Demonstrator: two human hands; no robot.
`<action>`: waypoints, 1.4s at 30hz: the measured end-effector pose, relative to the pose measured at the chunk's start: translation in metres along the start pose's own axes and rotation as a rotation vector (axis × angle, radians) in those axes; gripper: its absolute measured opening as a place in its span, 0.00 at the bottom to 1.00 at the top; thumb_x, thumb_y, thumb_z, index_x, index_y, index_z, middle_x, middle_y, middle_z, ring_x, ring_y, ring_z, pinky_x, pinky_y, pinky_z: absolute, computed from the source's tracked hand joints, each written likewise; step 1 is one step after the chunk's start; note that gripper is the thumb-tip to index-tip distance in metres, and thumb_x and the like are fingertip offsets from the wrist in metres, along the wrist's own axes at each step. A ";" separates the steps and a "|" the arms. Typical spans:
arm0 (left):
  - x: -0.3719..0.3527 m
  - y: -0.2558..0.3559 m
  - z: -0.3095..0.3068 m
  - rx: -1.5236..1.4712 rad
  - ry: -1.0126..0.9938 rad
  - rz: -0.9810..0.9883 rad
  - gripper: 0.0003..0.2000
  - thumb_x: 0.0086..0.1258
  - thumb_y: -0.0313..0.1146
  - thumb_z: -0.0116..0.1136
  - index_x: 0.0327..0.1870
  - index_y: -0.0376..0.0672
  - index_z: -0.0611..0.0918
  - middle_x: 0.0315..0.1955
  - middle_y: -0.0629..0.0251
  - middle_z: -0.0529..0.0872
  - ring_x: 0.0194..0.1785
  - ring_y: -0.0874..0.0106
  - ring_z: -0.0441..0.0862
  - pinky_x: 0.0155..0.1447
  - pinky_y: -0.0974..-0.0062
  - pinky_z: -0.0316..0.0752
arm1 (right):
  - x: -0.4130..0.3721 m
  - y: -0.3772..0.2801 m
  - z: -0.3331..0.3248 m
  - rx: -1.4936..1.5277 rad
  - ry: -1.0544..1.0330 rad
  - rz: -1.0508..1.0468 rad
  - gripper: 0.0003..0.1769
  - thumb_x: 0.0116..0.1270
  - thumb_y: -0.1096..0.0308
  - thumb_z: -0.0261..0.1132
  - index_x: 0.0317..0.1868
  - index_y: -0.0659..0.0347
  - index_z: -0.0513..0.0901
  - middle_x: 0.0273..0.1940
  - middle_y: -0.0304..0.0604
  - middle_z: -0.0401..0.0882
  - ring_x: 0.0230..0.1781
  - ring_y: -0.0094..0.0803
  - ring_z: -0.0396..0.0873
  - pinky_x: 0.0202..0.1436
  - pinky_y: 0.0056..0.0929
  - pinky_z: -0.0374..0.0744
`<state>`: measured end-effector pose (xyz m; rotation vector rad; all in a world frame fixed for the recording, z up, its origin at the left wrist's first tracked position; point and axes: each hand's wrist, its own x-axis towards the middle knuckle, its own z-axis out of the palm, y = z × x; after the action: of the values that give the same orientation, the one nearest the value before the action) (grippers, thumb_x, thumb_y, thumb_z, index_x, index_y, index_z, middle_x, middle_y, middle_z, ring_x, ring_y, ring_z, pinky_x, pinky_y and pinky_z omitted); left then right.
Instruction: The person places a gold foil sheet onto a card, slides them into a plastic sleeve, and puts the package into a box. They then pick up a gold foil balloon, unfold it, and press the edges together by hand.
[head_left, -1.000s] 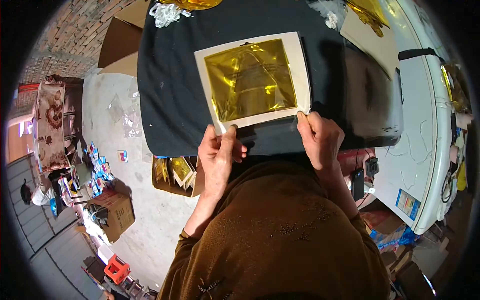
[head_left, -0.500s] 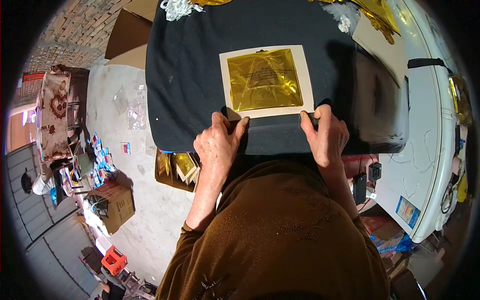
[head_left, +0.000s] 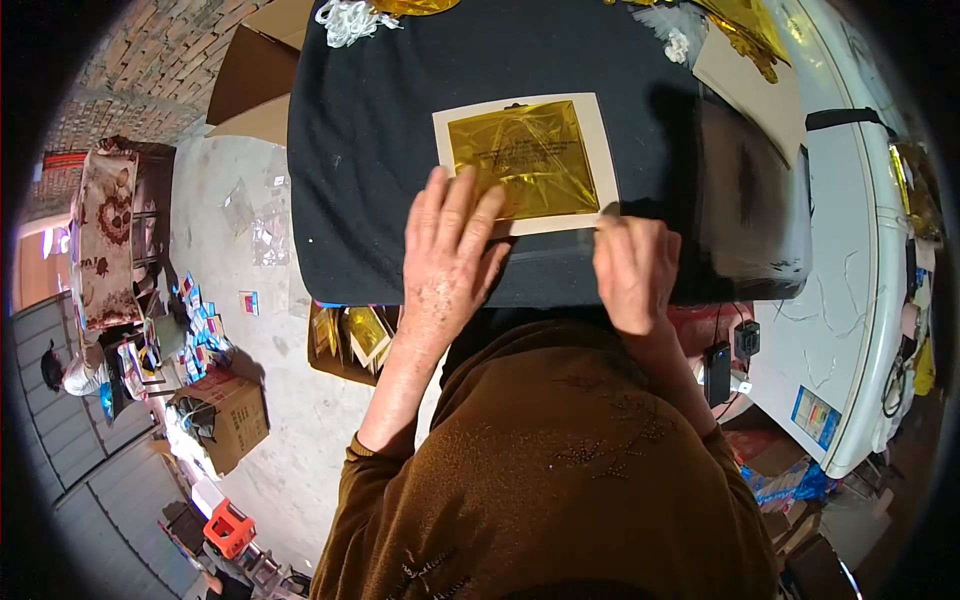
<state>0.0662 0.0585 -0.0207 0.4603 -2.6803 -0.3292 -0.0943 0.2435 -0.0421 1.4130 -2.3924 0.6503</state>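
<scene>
A cream card (head_left: 607, 180) bearing a gold, crinkled film square (head_left: 545, 150) lies on the black cloth (head_left: 380, 130) in front of me. Faint dark print shows through the film. My left hand (head_left: 445, 240) is open, its fingers stretched over the card's lower left corner and the film's edge. At the lower right corner, my right hand (head_left: 635, 265) has its fingers curled closed on the card's edge, slightly blurred; the thumb is mostly hidden.
White cords (head_left: 350, 22) and gold foil pieces (head_left: 750, 50) lie along the cloth's far side. A pale board (head_left: 745, 80) rests at the right. Below the table's left front stands a box (head_left: 335, 350) with gold-faced cards. A person (head_left: 85, 372) is far left.
My left hand has let go of the card's lower edge and spread its fingers over the corner. My right hand has shifted slightly left, fingers curled at the right corner.
</scene>
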 end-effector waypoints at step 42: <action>0.051 -0.020 0.033 -0.135 -0.357 0.333 0.29 0.78 0.47 0.57 0.80 0.61 0.70 0.82 0.67 0.64 0.86 0.60 0.56 0.88 0.50 0.48 | -0.010 -0.010 0.023 0.358 0.117 -0.258 0.09 0.59 0.71 0.72 0.40 0.65 0.85 0.40 0.44 0.82 0.41 0.41 0.81 0.50 0.43 0.81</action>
<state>0.0130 0.0271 -0.0381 -0.1001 -2.9844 -0.5295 -0.0811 0.2353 -0.0643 1.7315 -2.0257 1.0948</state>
